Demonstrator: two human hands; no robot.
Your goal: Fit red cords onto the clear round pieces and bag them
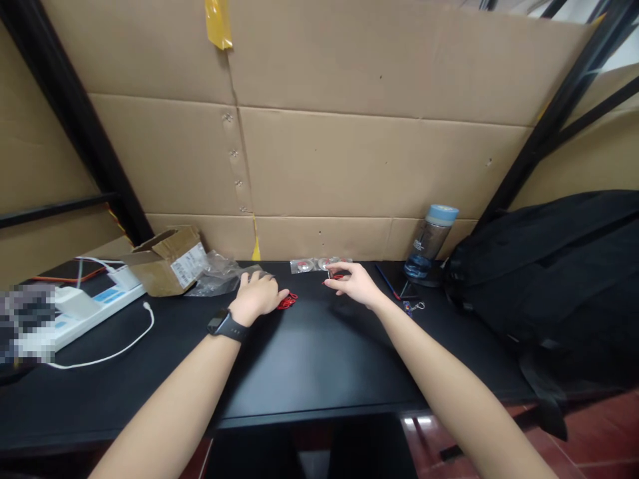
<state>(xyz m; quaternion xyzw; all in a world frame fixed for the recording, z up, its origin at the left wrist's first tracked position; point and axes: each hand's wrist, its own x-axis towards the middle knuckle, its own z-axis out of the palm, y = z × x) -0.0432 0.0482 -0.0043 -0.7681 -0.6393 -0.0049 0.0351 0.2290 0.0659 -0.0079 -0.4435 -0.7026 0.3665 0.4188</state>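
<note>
My left hand (257,295), with a dark watch on its wrist, rests palm down on the table with its fingers apart. Its thumb reaches over a small bundle of red cord (288,302); what lies under the palm is hidden. Farther right, my right hand (353,285) pinches a small, thin, pale piece (328,274) upright between thumb and fingertips. More red cord (338,277) shows behind those fingers; whether it joins the piece I cannot tell. Just beyond lie clear plastic packets (302,266) with round, pale contents.
A torn cardboard box (167,263), crumpled clear plastic (217,274) and a white power strip (94,309) with a white cable occupy the left. To the right are a blue-capped bottle (430,243), a pen-like stick (387,282), a keychain (412,307) and a black backpack (549,286). Cardboard walls the back.
</note>
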